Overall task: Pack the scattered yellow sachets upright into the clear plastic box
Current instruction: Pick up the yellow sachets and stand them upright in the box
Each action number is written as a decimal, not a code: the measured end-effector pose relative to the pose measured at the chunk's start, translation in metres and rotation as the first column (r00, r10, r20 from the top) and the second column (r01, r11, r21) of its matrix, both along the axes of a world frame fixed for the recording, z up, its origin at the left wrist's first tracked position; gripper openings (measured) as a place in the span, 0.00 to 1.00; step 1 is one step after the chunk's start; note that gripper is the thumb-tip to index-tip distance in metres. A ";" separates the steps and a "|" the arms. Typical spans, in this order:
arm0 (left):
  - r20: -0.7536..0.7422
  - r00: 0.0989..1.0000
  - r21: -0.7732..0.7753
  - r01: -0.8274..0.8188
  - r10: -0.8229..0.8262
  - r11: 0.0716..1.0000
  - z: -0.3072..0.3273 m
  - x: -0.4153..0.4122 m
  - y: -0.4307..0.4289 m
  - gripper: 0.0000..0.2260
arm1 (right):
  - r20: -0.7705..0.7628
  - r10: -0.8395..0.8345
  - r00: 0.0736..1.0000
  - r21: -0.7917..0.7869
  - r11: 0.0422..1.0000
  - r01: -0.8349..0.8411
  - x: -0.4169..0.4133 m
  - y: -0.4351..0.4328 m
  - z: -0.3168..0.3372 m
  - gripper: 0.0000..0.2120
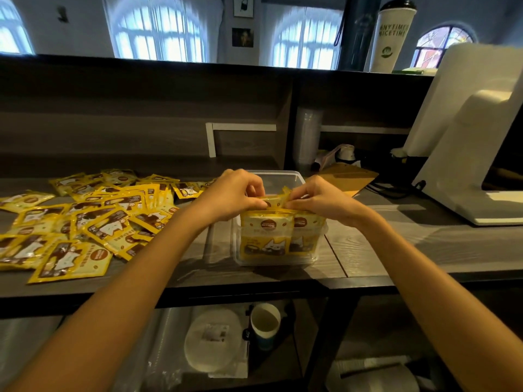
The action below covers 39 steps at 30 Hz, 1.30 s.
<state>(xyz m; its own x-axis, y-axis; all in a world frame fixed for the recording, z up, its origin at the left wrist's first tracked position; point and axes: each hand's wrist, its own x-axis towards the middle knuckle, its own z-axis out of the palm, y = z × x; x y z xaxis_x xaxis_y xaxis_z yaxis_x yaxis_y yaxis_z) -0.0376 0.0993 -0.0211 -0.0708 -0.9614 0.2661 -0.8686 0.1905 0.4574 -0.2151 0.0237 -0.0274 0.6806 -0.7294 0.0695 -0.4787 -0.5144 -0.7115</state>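
A clear plastic box [297,178] stands on the dark wooden counter in front of me. Several yellow sachets [267,236] stand upright against its near wall. Above the box, my left hand [235,196] and my right hand [319,198] pinch the top edge of a yellow sachet [276,201] from either side, just over the standing ones. A large scatter of yellow sachets [85,219] lies flat on the counter to the left of the box.
A white machine [464,154] stands at the right, with a brown paper bag [351,176] and cables behind the box. A tall cup [392,35] sits on the upper ledge. A paper cup [264,325] and packed lids lie on the shelf below.
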 end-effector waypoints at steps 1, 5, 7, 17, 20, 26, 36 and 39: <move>0.015 1.000 0.001 0.021 -0.021 1.000 0.000 0.000 0.000 0.05 | 0.006 0.005 1.000 0.009 1.000 -0.005 -0.002 0.000 0.002 0.09; 0.022 0.998 0.034 0.062 -0.062 0.998 0.002 0.004 0.002 0.03 | 0.008 0.032 0.999 -0.234 0.972 -0.029 -0.007 0.001 0.007 0.13; 0.033 0.996 0.069 0.082 -0.085 0.994 0.004 0.007 0.002 0.01 | -0.095 0.031 0.995 -0.366 0.929 -0.063 -0.003 0.003 0.008 0.15; -0.027 0.983 0.402 0.179 -0.184 0.898 0.013 0.001 -0.003 0.12 | -0.343 0.081 0.936 -0.026 0.995 -0.095 0.000 0.007 0.016 0.14; -0.022 0.974 0.502 0.206 -0.225 0.840 0.013 -0.004 -0.001 0.15 | -0.295 0.110 0.949 0.102 0.991 -0.083 -0.003 0.006 0.014 0.14; 0.048 0.970 0.521 0.180 -0.239 0.834 0.012 0.001 -0.005 0.17 | -0.229 0.077 0.970 0.110 0.993 -0.052 -0.002 0.008 0.014 0.15; -0.002 0.975 0.467 0.198 -0.223 0.862 0.010 0.002 -0.002 0.15 | -0.217 -0.038 0.975 0.044 0.998 0.049 -0.002 0.016 0.011 0.24; -0.121 0.978 0.404 0.206 -0.171 0.891 0.016 0.003 0.002 0.25 | -0.208 -0.039 0.977 0.017 0.999 0.043 0.000 0.019 0.015 0.22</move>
